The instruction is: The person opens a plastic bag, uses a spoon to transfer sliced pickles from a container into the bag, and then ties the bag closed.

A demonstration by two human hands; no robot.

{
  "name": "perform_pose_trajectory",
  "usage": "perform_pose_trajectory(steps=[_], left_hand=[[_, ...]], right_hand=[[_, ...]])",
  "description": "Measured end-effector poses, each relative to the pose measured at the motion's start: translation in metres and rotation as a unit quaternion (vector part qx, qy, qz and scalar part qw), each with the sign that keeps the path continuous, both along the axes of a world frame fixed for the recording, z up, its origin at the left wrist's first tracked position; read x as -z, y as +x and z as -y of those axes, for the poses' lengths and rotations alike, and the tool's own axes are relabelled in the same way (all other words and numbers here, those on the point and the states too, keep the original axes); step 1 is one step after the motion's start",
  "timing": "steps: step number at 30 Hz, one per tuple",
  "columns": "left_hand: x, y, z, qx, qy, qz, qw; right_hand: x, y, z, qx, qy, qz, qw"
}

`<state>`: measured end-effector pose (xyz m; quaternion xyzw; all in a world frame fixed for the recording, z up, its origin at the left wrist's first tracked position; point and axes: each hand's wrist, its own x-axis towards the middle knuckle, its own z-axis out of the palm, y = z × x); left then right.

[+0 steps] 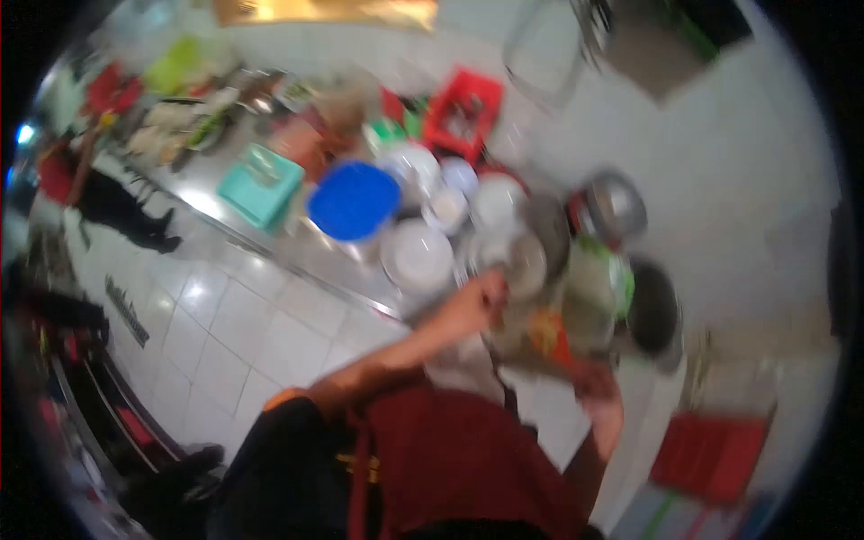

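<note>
My left hand is closed, its fingers curled beside the stacked white dishes at the counter's near edge; what it holds, if anything, is too blurred to make out. Lower right is my right hand, smeared by motion, near an orange item and a large pale pot. White bowls and a blue lid or basin lie on the counter to the left of the dishes. A dark round pot stands at the right.
A turquoise container and a red basket sit on the metal counter. Metal bowls stand at the right. Another person is at the far left. A red box lies lower right.
</note>
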<state>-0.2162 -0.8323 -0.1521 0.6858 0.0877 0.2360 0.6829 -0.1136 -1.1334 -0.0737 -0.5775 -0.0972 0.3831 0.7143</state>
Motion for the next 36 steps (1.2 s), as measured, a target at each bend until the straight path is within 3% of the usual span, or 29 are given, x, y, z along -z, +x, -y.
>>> perform_pose_trajectory(steps=[1,2,4,15,20,22,23,25,26,28,29,31,34,36], left_hand=[[-0.005,-0.004,-0.002,0.006,-0.026,-0.041,0.999],[0.003,-0.004,-0.006,0.039,-0.054,-0.053,0.996],[0.001,-0.011,-0.008,0.060,-0.088,-0.072,0.992],[-0.009,-0.022,-0.003,0.043,-0.085,-0.105,0.990],[-0.019,-0.029,0.004,0.089,0.038,-0.153,0.983],[-0.019,-0.031,0.010,0.090,0.028,-0.142,0.985],[-0.019,-0.032,0.012,0.090,0.021,-0.129,0.987],[-0.025,-0.035,0.012,0.093,0.024,-0.138,0.986],[-0.027,-0.034,0.011,0.095,0.028,-0.144,0.985],[-0.026,-0.034,0.011,0.083,0.014,-0.133,0.987],[-0.027,-0.034,0.011,0.066,-0.003,-0.123,0.990],[-0.030,-0.036,0.010,0.074,0.006,-0.130,0.989],[-0.024,-0.035,0.011,0.068,-0.001,-0.118,0.991],[-0.021,-0.035,0.011,0.063,-0.015,-0.100,0.993]], right_hand=[[0.035,0.021,0.019,-0.068,0.017,-0.010,0.998],[0.002,-0.007,-0.009,0.026,-0.074,0.041,0.996],[-0.001,0.010,-0.012,-0.105,-0.199,-0.018,0.974],[0.010,-0.021,-0.017,-0.098,-0.224,0.005,0.970],[0.038,-0.024,-0.045,-0.109,-0.243,-0.020,0.964],[0.047,-0.026,-0.067,-0.151,-0.306,0.260,0.903],[0.047,-0.028,-0.078,-0.151,-0.307,0.257,0.904],[0.041,-0.035,-0.101,-0.170,-0.422,0.471,0.756],[0.041,-0.041,-0.110,-0.167,-0.423,0.469,0.757],[0.041,-0.051,-0.124,-0.176,-0.494,0.579,0.625],[0.042,-0.055,-0.125,-0.173,-0.496,0.577,0.626],[0.043,-0.061,-0.126,-0.169,-0.532,0.596,0.578],[0.032,-0.064,-0.122,-0.116,-0.530,0.576,0.612],[0.025,-0.069,-0.122,-0.144,-0.539,0.569,0.604]])
